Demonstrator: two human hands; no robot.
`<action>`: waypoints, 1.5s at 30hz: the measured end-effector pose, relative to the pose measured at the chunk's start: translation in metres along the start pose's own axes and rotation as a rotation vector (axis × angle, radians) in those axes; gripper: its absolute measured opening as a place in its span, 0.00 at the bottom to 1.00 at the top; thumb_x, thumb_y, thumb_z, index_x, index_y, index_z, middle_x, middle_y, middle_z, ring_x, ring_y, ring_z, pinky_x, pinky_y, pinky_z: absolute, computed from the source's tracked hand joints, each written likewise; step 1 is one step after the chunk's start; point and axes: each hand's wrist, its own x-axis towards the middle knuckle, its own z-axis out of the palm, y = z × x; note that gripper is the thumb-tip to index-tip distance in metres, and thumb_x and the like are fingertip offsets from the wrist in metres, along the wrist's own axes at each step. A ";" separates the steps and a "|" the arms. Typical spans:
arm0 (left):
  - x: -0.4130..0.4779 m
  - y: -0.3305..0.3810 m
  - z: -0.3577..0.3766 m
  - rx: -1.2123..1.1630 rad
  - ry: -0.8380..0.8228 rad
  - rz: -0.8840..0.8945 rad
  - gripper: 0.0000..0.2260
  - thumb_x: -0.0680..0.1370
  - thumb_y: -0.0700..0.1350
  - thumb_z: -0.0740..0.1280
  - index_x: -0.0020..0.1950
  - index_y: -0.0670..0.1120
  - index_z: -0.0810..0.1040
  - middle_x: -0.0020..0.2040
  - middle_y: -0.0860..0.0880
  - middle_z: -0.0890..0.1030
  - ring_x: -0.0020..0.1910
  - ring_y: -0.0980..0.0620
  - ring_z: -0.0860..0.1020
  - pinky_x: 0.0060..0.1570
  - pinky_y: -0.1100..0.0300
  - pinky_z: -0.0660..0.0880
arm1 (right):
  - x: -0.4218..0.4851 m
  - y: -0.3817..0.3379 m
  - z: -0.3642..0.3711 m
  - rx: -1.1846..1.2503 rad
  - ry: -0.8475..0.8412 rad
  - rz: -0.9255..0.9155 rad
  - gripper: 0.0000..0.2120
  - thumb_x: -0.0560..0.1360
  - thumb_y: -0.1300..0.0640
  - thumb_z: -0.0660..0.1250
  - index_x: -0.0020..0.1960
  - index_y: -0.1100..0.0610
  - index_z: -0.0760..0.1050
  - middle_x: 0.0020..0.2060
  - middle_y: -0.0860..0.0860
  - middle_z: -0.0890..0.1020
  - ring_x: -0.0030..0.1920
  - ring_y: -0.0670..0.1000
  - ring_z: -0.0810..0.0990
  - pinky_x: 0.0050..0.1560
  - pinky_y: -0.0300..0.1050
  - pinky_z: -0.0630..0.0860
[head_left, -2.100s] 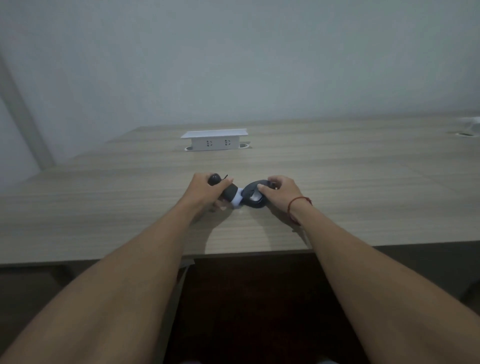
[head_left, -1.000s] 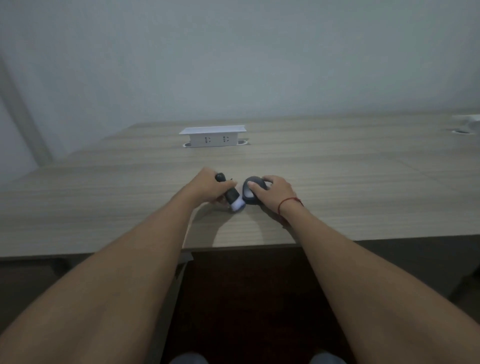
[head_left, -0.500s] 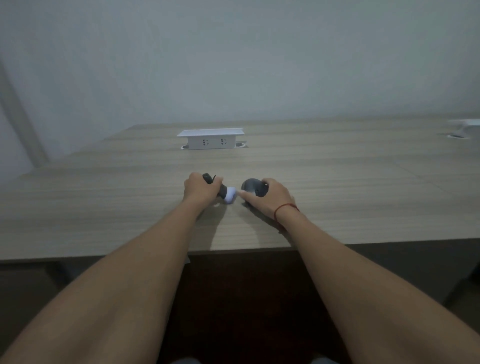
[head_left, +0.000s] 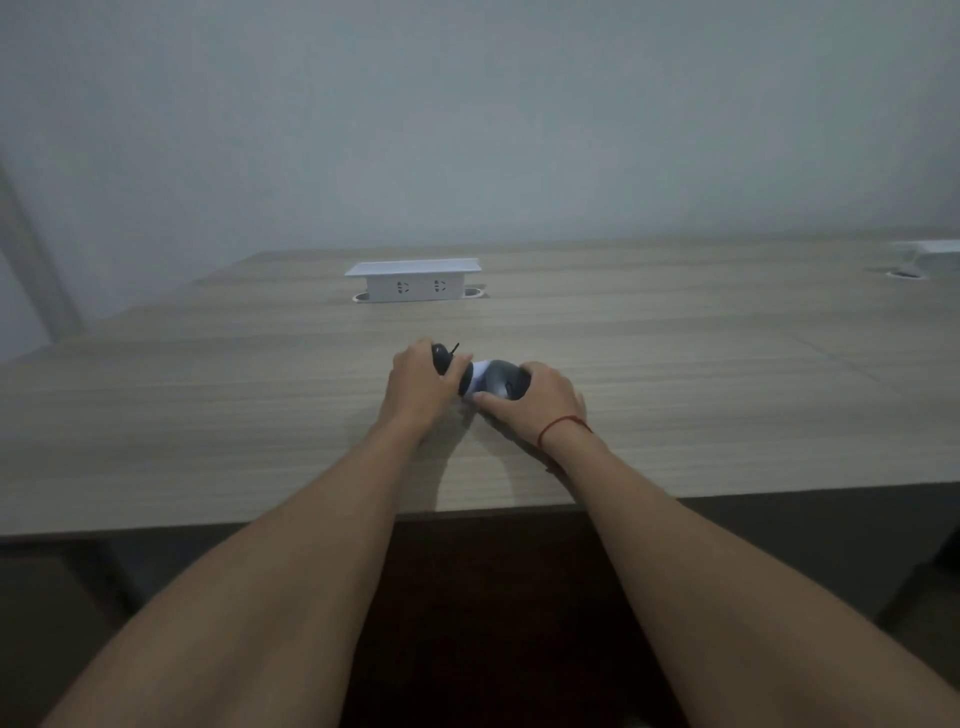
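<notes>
My left hand (head_left: 418, 387) grips a small dark brush (head_left: 445, 361) by its handle; the white bristle end (head_left: 480, 375) points right and touches a dark grey computer mouse (head_left: 501, 380). My right hand (head_left: 540, 402) holds the mouse on the wooden table (head_left: 208, 415), thumb along its near side and fingers curled over its far side. A red string bracelet circles my right wrist. The lower part of the mouse is hidden behind my thumb.
A white pop-up socket box (head_left: 414, 280) stands on the table behind my hands. Another white fitting (head_left: 924, 254) sits at the far right edge. The table's front edge (head_left: 260, 522) runs just below my forearms, with dark floor underneath.
The brush's white tip was apart from the mouse half a second ago; now it lies against the mouse's left side. My right hand has closed further over the mouse.
</notes>
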 end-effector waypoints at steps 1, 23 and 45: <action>0.001 -0.002 -0.001 0.027 0.000 -0.013 0.17 0.76 0.55 0.67 0.44 0.41 0.76 0.42 0.42 0.80 0.41 0.43 0.78 0.42 0.52 0.77 | 0.000 0.000 0.000 0.004 -0.004 0.001 0.34 0.60 0.32 0.68 0.60 0.51 0.74 0.53 0.50 0.80 0.55 0.53 0.77 0.57 0.55 0.76; 0.011 0.018 -0.016 0.019 -0.031 0.058 0.17 0.76 0.55 0.66 0.35 0.43 0.71 0.35 0.46 0.74 0.36 0.45 0.72 0.37 0.56 0.68 | 0.002 0.009 -0.021 0.238 -0.209 0.003 0.32 0.67 0.56 0.74 0.69 0.53 0.68 0.63 0.51 0.74 0.58 0.51 0.74 0.60 0.49 0.75; -0.006 -0.010 -0.008 -0.028 -0.065 -0.022 0.17 0.76 0.53 0.68 0.36 0.41 0.73 0.32 0.47 0.73 0.32 0.49 0.70 0.32 0.58 0.68 | 0.003 0.010 -0.025 0.328 0.071 0.095 0.32 0.71 0.45 0.72 0.69 0.57 0.70 0.68 0.56 0.73 0.66 0.56 0.73 0.66 0.52 0.71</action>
